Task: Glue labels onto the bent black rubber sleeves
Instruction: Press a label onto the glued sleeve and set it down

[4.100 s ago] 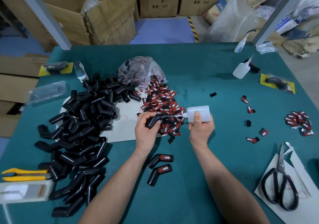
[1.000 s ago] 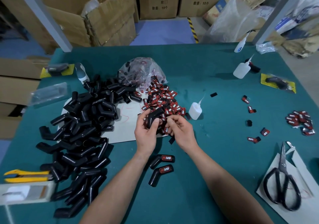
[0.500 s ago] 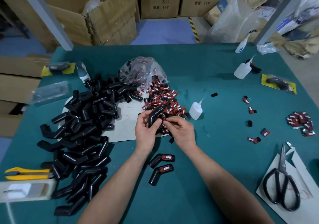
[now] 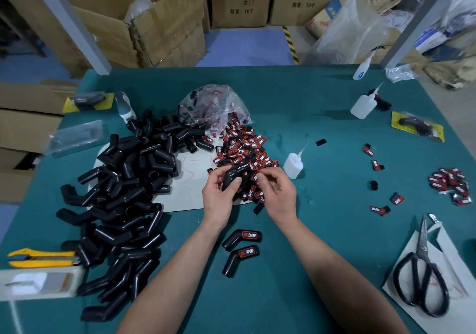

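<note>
At the middle of the green table [image 4: 322,269], over the near edge of the label heap [image 4: 244,151], the bent black rubber sleeve [image 4: 233,172] sits in the left hand [image 4: 219,199] — fingers wrapped behind it, thumb pressed across its lower leg, its upper leg slanting up to the right. The right hand [image 4: 278,194] is just beside that upper end, fingers curled and thumb and forefinger drawn close together; whether a label is caught between them is too small to tell. Right of the heap and near the right hand, a small glue bottle [image 4: 292,166] stands upright on the cloth, held by no one. Between the forearms lie two labelled sleeves [image 4: 243,237], one just below the other, each showing a red-and-black label on its upper leg. To the left spreads a large pile of bare sleeves [image 4: 121,192], partly covering a pale sheet [image 4: 198,194] that also carries the labels. Behind the heap a clear plastic bag [image 4: 213,104] holds more labels. Farther right — well apart from the hands — are a few loose labels [image 4: 374,165], a small cluster of labels [image 4: 450,183], a second glue bottle [image 4: 362,107], and black-handled scissors [image 4: 418,277] on white paper [image 4: 461,277]. A yellow knife [image 4: 38,257] lies at the left edge.
</note>
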`<move>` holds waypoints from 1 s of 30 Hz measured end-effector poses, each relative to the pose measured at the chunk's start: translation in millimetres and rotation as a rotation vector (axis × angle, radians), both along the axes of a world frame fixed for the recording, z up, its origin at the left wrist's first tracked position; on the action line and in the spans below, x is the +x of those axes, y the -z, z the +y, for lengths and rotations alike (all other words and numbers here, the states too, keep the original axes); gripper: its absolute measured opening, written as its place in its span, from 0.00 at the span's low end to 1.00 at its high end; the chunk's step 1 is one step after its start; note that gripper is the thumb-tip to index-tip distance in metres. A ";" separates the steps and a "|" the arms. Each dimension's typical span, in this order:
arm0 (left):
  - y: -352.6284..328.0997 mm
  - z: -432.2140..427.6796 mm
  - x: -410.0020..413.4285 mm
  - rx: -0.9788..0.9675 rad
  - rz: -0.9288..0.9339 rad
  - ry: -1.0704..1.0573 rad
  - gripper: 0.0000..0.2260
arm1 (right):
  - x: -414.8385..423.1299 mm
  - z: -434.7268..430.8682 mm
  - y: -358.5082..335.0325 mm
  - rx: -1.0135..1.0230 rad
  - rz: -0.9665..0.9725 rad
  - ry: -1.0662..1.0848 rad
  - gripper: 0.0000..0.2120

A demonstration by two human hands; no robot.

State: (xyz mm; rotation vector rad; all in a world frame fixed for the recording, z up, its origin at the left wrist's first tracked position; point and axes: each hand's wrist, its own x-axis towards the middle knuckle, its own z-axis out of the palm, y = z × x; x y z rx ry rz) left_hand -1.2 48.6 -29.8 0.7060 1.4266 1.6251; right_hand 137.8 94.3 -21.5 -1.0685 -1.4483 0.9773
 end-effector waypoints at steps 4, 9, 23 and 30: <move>-1.0 -1.3 2.1 -0.001 0.002 0.027 0.16 | 0.8 8.8 -1.2 -0.072 0.040 0.040 0.09; -5.5 -2.3 4.1 0.008 -0.047 0.029 0.19 | -1.5 8.0 4.6 -0.117 0.078 0.007 0.08; -8.2 -4.9 5.7 0.000 -0.034 -0.018 0.18 | 4.4 11.8 9.6 -0.014 0.040 0.055 0.13; -9.0 -5.7 5.8 0.033 -0.017 -0.037 0.16 | 2.2 12.3 9.8 0.047 0.021 0.078 0.12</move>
